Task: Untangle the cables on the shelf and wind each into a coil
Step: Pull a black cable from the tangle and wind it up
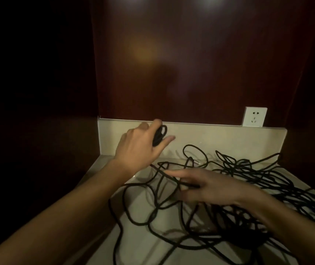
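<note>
A pale shelf carries a wide tangle of black cable that spreads from the middle to the right edge. My left hand is raised near the back ledge and grips a small coil of black cable, its loops showing between thumb and fingers. A strand runs from under that hand down into the tangle. My right hand hovers low over the middle of the tangle, blurred, with a black strand running between its thumb and fingers.
A low pale back ledge runs along the rear of the shelf. A white wall socket sits above it at the right. Dark red-brown panels rise behind, and the left side is in deep shadow.
</note>
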The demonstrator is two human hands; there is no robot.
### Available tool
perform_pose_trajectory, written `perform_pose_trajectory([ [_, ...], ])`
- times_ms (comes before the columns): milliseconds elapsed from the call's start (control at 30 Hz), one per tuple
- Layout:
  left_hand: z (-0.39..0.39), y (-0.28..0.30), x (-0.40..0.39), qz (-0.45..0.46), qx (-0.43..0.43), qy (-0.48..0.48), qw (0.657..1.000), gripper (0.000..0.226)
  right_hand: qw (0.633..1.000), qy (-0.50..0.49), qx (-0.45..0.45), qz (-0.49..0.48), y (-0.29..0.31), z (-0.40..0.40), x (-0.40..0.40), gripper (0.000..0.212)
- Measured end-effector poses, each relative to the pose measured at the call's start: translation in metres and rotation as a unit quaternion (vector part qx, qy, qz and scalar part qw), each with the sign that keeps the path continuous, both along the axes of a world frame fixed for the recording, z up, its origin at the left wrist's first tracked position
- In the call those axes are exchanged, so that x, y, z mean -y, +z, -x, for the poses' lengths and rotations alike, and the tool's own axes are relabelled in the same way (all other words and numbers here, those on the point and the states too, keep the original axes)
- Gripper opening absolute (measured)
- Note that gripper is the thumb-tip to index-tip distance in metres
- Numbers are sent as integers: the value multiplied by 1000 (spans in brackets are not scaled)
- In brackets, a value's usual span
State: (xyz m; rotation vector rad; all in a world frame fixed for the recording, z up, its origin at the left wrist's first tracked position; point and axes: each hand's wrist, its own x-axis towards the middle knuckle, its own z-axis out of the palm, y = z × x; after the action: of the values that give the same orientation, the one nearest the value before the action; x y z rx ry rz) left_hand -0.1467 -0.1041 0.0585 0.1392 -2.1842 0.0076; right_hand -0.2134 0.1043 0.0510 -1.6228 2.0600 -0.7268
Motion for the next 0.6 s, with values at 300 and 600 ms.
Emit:
perform_pose_trajectory([
  [300,-13,-20,-13,36,197,5,980,63,970,-33,-233,60,41,12,8,6],
  [600,4,-2,19,-1,196,169,966,38,916,-103,-387,-7,44,75,18,27],
])
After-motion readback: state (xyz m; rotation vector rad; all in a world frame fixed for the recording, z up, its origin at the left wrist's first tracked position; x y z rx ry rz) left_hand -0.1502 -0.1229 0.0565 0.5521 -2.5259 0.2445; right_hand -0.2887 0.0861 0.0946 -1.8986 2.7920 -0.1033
